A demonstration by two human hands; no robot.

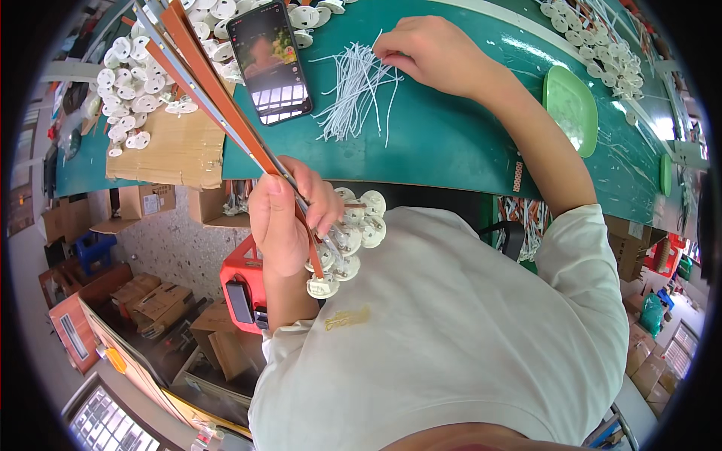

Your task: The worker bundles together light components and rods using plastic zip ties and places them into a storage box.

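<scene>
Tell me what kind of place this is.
Probably a small assembly workshop: a green workbench carries heaps of white round parts and cut white wires, with cardboard boxes stacked on the floor.

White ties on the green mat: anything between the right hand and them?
Nothing visible. The right hand already rests on the near end of the loose white ties, fingertips touching them. The phone lies beside the pile, to its left, not in between.

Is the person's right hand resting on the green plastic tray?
No, the right hand is on the loose bundle of thin white ties on the green table, while the green plastic tray lies apart, beside the forearm.
</scene>
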